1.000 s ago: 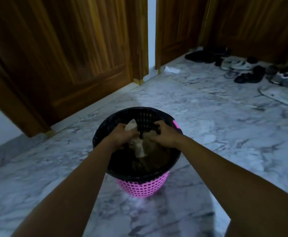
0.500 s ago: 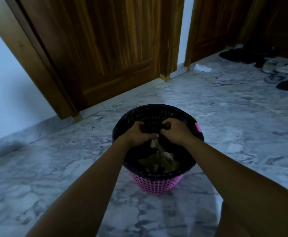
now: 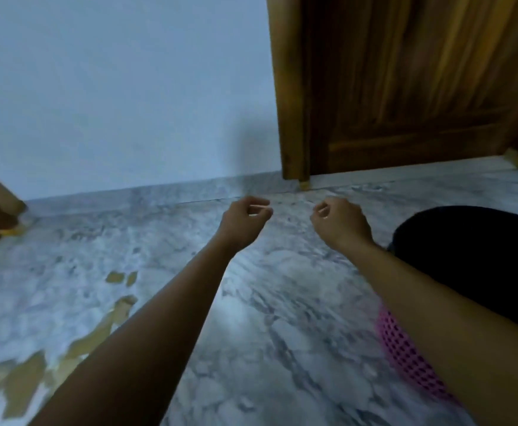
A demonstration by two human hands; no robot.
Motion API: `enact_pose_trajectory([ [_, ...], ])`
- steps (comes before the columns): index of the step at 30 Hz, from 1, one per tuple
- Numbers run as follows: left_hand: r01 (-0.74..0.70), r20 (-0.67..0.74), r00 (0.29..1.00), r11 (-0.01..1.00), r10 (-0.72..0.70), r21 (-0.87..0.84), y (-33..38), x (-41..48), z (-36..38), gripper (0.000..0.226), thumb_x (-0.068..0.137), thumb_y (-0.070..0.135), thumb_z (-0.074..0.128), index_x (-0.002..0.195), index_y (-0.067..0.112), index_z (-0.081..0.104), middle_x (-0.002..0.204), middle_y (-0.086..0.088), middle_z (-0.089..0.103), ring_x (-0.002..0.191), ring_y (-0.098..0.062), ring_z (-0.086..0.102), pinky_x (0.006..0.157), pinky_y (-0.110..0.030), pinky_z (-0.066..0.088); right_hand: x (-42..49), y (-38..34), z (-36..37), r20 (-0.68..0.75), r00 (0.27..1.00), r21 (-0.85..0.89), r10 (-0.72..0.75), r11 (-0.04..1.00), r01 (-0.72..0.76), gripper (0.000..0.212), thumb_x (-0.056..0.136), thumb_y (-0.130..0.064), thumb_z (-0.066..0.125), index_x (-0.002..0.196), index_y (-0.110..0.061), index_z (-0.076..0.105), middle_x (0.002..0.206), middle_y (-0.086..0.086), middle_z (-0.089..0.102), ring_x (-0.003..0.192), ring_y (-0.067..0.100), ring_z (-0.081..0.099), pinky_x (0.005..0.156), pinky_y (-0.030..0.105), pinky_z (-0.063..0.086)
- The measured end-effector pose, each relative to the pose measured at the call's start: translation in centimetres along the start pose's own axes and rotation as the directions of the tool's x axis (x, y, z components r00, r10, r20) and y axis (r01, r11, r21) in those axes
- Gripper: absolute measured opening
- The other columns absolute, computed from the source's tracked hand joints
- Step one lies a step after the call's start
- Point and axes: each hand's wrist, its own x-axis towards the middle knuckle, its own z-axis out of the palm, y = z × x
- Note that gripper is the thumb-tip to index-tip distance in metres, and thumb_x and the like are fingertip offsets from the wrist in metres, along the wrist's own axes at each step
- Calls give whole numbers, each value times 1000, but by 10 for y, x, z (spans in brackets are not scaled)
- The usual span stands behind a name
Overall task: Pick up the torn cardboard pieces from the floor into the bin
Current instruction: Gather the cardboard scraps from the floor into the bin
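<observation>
Cardboard pieces [image 3: 21, 382] on floor [image 3: 282, 333] lower left, bin [image 3: 466, 256] close at right, left hand [image 3: 245, 221] and right hand [image 3: 340, 224] grip loosely curled, empty; risks missing the small far ones, elbowing bin over.

- To your lower left, torn tan cardboard pieces [image 3: 24, 385] lie flat, scattered on the floor [image 3: 282, 333], blurred.
- At your right stands the bin [image 3: 405, 355], pink mesh with black liner, partly hidden.
</observation>
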Motion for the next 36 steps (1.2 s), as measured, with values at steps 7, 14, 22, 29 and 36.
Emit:
enact_pose_trajectory([
  [7,115,-117,987,993,-111,34,-114,-10,-151,26,89,35,66,112,24,69,107,2,70,99,-13,66,77,-27,53,-13,-126,127,433,888,97,-157,987,127,32,93,-36,65,122,-25,64,107,1,63,91,20,61,68,26,45],
  [14,198,-146,971,979,-189,48,-195,-29,-287,29,92,36,64,117,22,67,112,3,68,103,-12,63,75,-24,49,-29,-236,219,594,774,72,-217,973,218,40,95,-38,64,133,-27,57,116,1,61,97,18,59,78,27,44],
  [22,368,-185,912,929,-365,-19,-288,-42,-358,34,93,37,63,122,21,64,116,0,66,95,-10,62,71,-24,49,-27,-306,326,737,620,-23,-268,907,420,42,96,-38,62,136,-30,53,126,1,65,108,20,60,89,32,50],
  [29,504,-266,824,862,-499,-57,-382,-26,-351,34,91,38,66,121,23,63,123,0,64,112,-16,59,83,-28,44,8,-298,434,820,482,-54,-310,796,603,46,96,-32,60,141,-32,48,135,-1,59,114,19,58,95,37,51],
  [36,539,-278,831,822,-482,186,-487,45,-324,52,87,38,69,133,31,49,137,-4,49,124,-24,51,99,-38,45,56,-273,560,874,314,-82,-370,524,848,63,93,-4,47,149,-31,37,149,-1,37,121,29,46,83,38,48],
])
